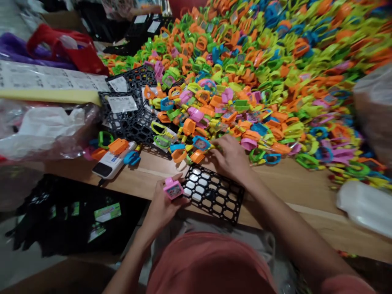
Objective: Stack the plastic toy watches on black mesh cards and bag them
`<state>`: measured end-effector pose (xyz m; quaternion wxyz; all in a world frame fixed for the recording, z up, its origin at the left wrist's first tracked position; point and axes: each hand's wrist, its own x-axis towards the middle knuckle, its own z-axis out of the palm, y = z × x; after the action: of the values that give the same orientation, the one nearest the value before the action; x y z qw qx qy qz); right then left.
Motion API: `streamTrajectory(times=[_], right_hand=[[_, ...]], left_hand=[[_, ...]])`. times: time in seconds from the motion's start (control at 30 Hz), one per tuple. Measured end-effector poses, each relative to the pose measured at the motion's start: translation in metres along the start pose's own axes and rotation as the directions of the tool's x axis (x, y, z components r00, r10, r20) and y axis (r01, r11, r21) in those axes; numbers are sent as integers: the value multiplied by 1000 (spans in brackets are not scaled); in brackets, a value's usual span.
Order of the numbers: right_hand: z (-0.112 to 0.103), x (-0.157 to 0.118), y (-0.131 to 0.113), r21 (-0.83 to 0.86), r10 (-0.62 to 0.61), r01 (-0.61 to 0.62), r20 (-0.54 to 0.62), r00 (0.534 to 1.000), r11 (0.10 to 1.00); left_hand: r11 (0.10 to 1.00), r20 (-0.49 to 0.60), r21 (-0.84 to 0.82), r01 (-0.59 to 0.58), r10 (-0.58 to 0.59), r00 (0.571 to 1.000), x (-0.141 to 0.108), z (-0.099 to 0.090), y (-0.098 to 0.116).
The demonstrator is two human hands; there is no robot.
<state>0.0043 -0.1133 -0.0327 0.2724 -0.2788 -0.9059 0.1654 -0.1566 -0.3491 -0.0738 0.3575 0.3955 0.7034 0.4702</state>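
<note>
My left hand point(165, 204) is closed on a pink toy watch point(173, 189) with a picture on its face, beside the left end of a black lattice panel point(219, 192). White rectangles show through the panel's left part. The panel lies at the table's front edge, close to my body. My right hand point(228, 157) reaches over the panel's far edge to the near side of the toy heap, next to a blue toy watch point(201, 143). Its fingertips are partly hidden among the toys, so whether they grip anything is unclear.
A large heap of colourful toy watches point(260, 69) covers the table's back and right. More black lattice panels point(128, 118) with white labels lie left of it. A white device point(113, 161) and plastic bags point(49, 130) are at the left; a white container point(364, 208) stands right.
</note>
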Motion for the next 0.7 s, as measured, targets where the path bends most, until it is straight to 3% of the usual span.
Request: streamTrajectory(times=[0.1,0.23,0.33,0.4,0.47,0.53,0.6,0.7], right_hand=[[-5,-14,-14,246,99,-100,19,995,964],[7,-37,-40,584,141,-295,294,945,756],[29,-47,-57,711,127,-440,449,884,548],[40,-50,-62,733,145,-482,476,867,480],[46,-52,-63,722,147,-459,453,879,517],[46,-54,-63,673,114,-375,399,910,637],[45,-58,-65,615,19,-219,314,949,757],[46,-63,-73,546,-144,27,172,974,837]], left_hand=[[995,51,-93,25,-20,999,-6,-11,8],[963,-44,-256,87,-101,994,-2,-18,17],[981,-20,-183,69,-74,997,6,-16,17],[993,12,-109,42,-41,999,10,-13,15],[998,30,-63,24,-22,999,11,-11,13],[1000,34,-9,7,-7,999,12,-10,14],[997,29,73,-12,10,1000,13,-10,18],[991,39,127,-48,43,998,17,-11,22]])
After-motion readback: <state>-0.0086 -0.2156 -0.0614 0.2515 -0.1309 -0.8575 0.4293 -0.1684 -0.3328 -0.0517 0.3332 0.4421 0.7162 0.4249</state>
